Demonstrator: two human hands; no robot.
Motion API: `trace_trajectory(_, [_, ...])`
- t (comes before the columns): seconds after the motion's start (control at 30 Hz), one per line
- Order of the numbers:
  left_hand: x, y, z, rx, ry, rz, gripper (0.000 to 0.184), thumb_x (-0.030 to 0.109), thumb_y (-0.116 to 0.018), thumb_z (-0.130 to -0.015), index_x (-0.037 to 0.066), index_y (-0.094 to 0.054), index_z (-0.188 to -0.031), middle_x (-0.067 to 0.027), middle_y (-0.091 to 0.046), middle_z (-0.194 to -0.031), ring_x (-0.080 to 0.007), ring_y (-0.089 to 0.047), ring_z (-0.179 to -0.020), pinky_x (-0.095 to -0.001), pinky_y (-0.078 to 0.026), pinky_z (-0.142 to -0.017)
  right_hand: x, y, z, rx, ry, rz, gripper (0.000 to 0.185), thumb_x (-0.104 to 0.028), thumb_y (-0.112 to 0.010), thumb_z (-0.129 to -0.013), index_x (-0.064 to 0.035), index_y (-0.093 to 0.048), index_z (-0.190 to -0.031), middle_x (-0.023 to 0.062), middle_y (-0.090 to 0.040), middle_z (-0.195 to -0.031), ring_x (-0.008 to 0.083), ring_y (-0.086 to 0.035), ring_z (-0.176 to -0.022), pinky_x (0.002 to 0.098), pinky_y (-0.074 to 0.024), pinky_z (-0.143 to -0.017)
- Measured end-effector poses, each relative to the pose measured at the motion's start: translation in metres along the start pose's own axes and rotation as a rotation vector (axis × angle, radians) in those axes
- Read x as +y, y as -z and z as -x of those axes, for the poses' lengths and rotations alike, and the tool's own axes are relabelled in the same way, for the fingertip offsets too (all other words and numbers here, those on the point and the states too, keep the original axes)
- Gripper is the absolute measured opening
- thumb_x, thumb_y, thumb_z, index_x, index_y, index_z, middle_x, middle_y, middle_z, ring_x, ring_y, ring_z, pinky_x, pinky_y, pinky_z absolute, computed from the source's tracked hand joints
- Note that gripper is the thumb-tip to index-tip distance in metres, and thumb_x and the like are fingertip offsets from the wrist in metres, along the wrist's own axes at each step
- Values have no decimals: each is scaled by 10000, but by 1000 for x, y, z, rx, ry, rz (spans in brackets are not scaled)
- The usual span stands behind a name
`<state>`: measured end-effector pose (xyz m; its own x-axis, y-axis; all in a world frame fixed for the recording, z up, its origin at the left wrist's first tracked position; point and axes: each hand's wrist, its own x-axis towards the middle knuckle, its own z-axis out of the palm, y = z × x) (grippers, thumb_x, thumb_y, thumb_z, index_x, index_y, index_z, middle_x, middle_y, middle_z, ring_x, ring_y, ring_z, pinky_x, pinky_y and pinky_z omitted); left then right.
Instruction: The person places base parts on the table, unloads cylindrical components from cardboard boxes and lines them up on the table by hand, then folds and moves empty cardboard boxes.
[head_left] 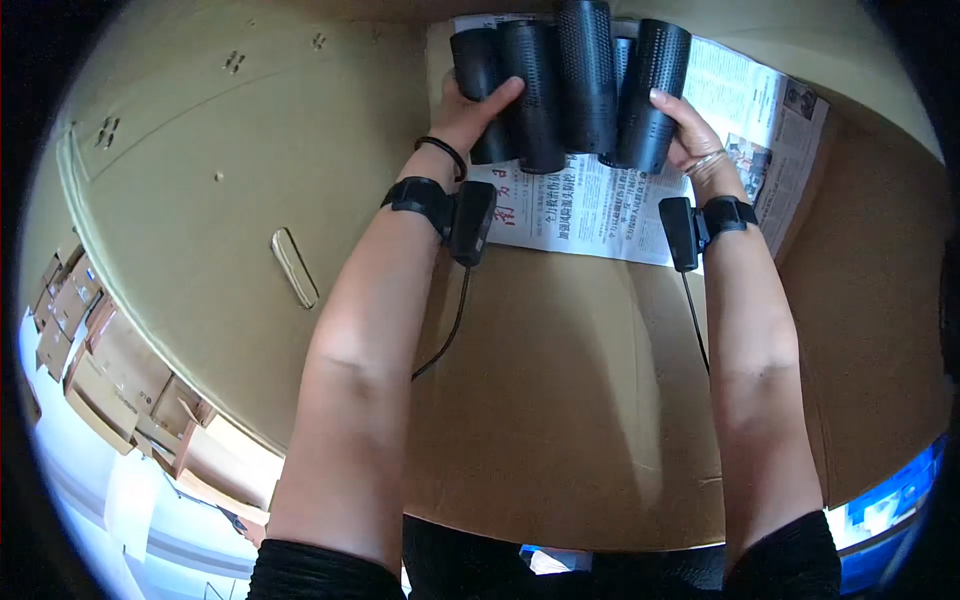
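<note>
Several black perforated cylinders [588, 85] stand side by side at the top of the view, slightly tilted and pressed together as a group. My left hand [472, 112] is closed around the leftmost cylinders, its thumb lying across the front of one. On the other side, my right hand [688, 130] grips the rightmost cylinder [655, 95], with its thumb on the front and the other fingers hidden behind. Beneath and behind the group lies a printed newspaper sheet [610, 215]. Whether the cylinders rest on it or are held above it, I cannot tell.
A large cardboard box [560, 400] surrounds my arms; its tall left wall [240, 180] has a slot and small holes. Both wrists carry black strapped devices [472, 222] with cables. Stacked cartons [130, 365] show outside at lower left, blue items [895, 500] at lower right.
</note>
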<state>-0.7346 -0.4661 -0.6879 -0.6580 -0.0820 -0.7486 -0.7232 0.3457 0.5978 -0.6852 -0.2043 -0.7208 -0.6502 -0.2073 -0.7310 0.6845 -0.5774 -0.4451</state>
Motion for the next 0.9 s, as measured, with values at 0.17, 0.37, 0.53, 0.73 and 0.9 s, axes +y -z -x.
trace_trajectory(0.17, [-2, -12, -3, -292, 71, 341, 824, 429, -747, -597, 46, -357, -1213, -138, -462, -1173, -273, -438, -1094, -378, -350, -942, -11, 22, 2, -178, -161, 36, 489, -267, -737, -642, 43, -544, -968, 131, -620, -845, 196, -624, -751, 331, -522, -726])
trace_trajectory(0.37, [-6, -18, -1, -508, 252, 609, 730, 345, -748, -631, 56, -393, -1199, -113, -504, -1143, -244, -444, -1093, -387, -343, -948, -5, 32, -3, -314, -108, -99, 457, -210, -728, -654, 40, -551, -993, 149, -612, -934, 205, -631, -754, 319, -535, -694])
trace_trajectory(0.53, [-17, -39, -10, -601, 212, 634, 656, 304, -732, -659, 53, -422, -1180, -107, -524, -1118, -233, -472, -1064, -393, -369, -927, -12, 35, -4, -521, -147, -69, 559, -216, -761, -597, 33, -531, -1042, 128, -605, -966, 191, -609, -825, 296, -504, -750])
trace_trajectory(0.73, [-8, -52, 12, -665, 188, 607, 542, 285, -675, -719, 25, -460, -1144, -104, -551, -1087, -233, -532, -991, -384, -420, -882, -23, 36, 16, -481, -131, 90, 584, -182, -763, -580, 18, -524, -1073, 100, -607, -966, 173, -585, -855, 299, -461, -796])
trace_trajectory(0.9, [-5, -67, 26, -773, 164, 671, 457, 223, -640, -754, 3, -477, -1120, -111, -564, -1066, -232, -557, -951, -375, -432, -873, -27, 43, 45, -403, -66, 127, 578, -147, -752, -549, 25, -533, -1057, 103, -607, -959, 168, -587, -828, 293, -453, -801])
